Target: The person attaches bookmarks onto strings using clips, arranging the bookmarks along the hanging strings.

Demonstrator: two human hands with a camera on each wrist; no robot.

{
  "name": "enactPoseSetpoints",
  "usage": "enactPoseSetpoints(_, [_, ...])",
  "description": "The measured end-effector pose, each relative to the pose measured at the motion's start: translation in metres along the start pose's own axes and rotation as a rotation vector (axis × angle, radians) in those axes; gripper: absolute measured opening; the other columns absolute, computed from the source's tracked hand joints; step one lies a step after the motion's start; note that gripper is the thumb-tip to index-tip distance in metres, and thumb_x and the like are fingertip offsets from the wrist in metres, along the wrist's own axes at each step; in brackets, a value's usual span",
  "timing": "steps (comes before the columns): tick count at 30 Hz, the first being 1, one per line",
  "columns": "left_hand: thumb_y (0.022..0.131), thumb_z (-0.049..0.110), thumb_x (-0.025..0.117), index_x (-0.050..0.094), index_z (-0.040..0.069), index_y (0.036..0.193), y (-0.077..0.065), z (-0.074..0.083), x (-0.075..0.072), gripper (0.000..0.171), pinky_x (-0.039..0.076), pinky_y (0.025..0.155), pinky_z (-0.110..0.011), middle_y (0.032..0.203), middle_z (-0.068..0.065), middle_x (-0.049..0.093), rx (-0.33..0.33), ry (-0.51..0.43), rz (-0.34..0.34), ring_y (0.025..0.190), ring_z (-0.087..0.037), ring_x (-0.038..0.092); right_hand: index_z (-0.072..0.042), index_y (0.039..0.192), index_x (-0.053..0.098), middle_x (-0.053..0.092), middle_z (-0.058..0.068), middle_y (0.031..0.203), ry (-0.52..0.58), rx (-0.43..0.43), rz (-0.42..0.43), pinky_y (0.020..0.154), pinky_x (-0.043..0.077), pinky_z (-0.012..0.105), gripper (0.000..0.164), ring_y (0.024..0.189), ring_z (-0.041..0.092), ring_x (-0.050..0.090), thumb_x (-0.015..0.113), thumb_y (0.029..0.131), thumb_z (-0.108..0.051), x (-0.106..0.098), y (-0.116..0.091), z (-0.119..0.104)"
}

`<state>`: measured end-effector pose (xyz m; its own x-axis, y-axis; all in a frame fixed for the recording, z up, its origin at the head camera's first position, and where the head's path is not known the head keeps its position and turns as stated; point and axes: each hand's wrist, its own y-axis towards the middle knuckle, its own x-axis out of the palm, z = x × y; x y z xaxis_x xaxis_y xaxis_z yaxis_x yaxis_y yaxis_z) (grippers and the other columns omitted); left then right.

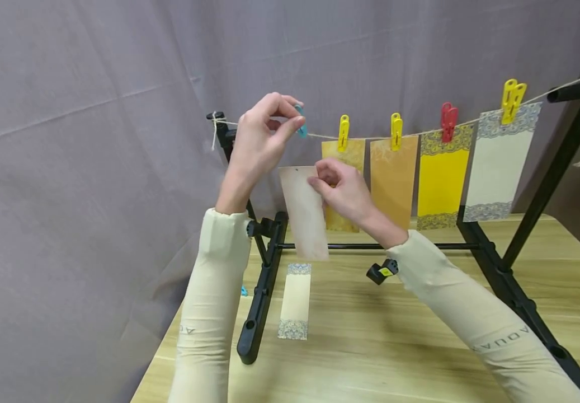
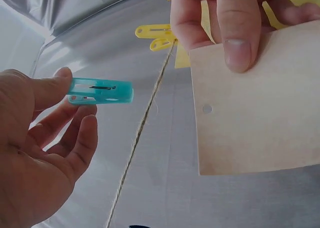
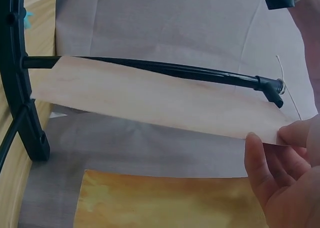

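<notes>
Between thumb and fingers, my left hand (image 1: 264,131) pinches a turquoise clothespin (image 2: 102,91) just above the string (image 2: 142,123). The clothespin is apart from the string in the left wrist view. My right hand (image 1: 342,190) pinches a pale beige paper card (image 1: 303,212) by its upper right edge. The card hangs below the string, left of the clipped cards, and has a small hole (image 2: 207,108) near its top edge. In the right wrist view the card stretches across in front of the stand's black bar (image 3: 215,75).
Yellow clothespins (image 1: 396,131) and a red one (image 1: 448,121) hold several cards on the string, among them a bright yellow card (image 1: 443,184) and a white one (image 1: 501,162). A cream card (image 1: 296,302) lies on the wooden table (image 1: 350,358) between the black stand's feet (image 1: 257,324).
</notes>
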<state>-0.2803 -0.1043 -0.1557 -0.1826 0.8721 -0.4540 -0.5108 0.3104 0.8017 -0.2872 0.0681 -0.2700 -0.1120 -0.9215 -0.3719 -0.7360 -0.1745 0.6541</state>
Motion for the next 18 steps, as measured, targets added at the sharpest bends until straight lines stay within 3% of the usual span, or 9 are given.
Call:
enactPoseSetpoints(12, [0.092, 0.011, 0.069, 0.062, 0.004, 0.08, 0.013, -0.002, 0.002, 0.015, 0.056, 0.069, -0.019, 0.1, -0.004, 0.071, -0.033, 0.085, -0.067, 0.097, -0.003, 0.066, -0.002, 0.103, 0.063, 0.07, 0.015, 0.082, -0.011, -0.018, 0.023, 0.049, 0.05, 0.022, 0.016, 0.057, 0.029, 0.062, 0.068, 0.092, -0.012, -0.006, 0.006, -0.001])
enactPoseSetpoints(18, [0.092, 0.012, 0.068, 0.062, 0.004, 0.08, 0.016, -0.002, 0.002, 0.016, 0.055, 0.07, -0.018, 0.101, -0.004, 0.074, -0.066, 0.14, -0.079, 0.091, -0.006, 0.067, -0.002, 0.104, 0.064, 0.071, 0.014, 0.081, -0.026, -0.007, 0.018, 0.048, 0.046, 0.02, 0.015, 0.052, 0.012, 0.058, 0.068, 0.092, -0.01, -0.008, 0.008, -0.008])
